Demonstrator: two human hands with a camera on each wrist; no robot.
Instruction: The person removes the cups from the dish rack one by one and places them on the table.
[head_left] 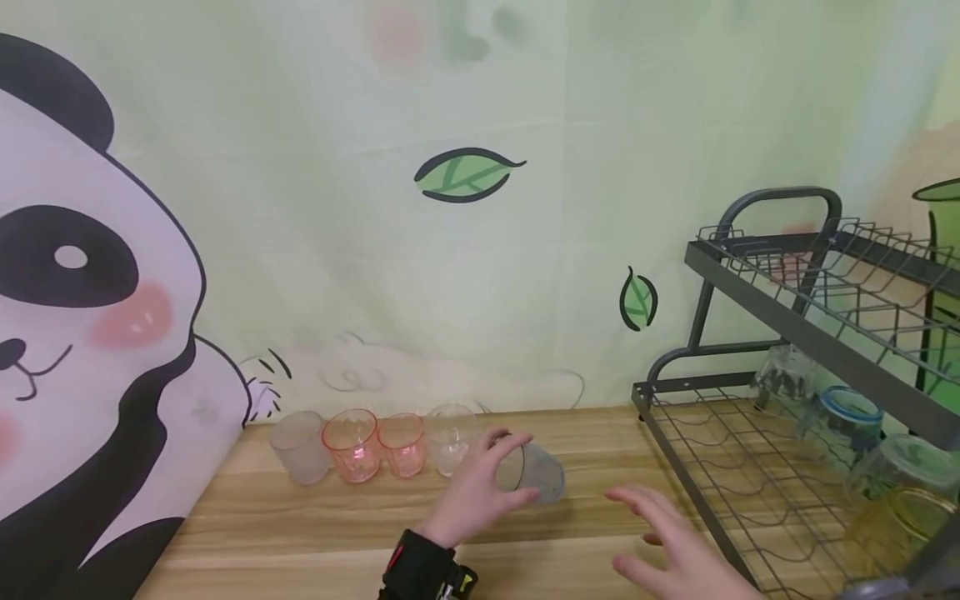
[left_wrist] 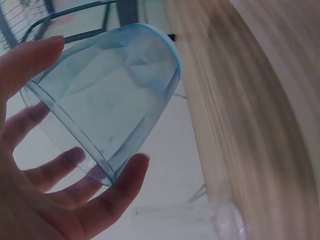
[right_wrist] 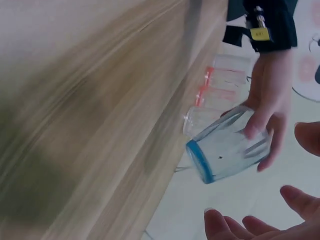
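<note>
My left hand (head_left: 474, 493) grips a clear, blue-tinted glass (head_left: 543, 477) around its rim end. The glass is tilted, its thick blue base (right_wrist: 201, 161) pointing right and away from the palm. In the left wrist view, the thumb and fingers (left_wrist: 131, 181) lie about the rim, and the faceted wall shows between them. To the right, my right hand (head_left: 671, 546) is held up with its fingers spread and loosely bent, apart from the glass. Nothing lies in its grasp. Behind the left hand stands a clear glass (head_left: 450, 429).
Left of that glass, two pink cups (head_left: 352, 450) and a frosted cup (head_left: 300, 450) stand in a row by the wall. At right is a dark two-tier wire rack (head_left: 780, 325). Its lower tier holds several glasses, including a blue-rimmed one (head_left: 847, 417) and an amber one (head_left: 892, 533).
</note>
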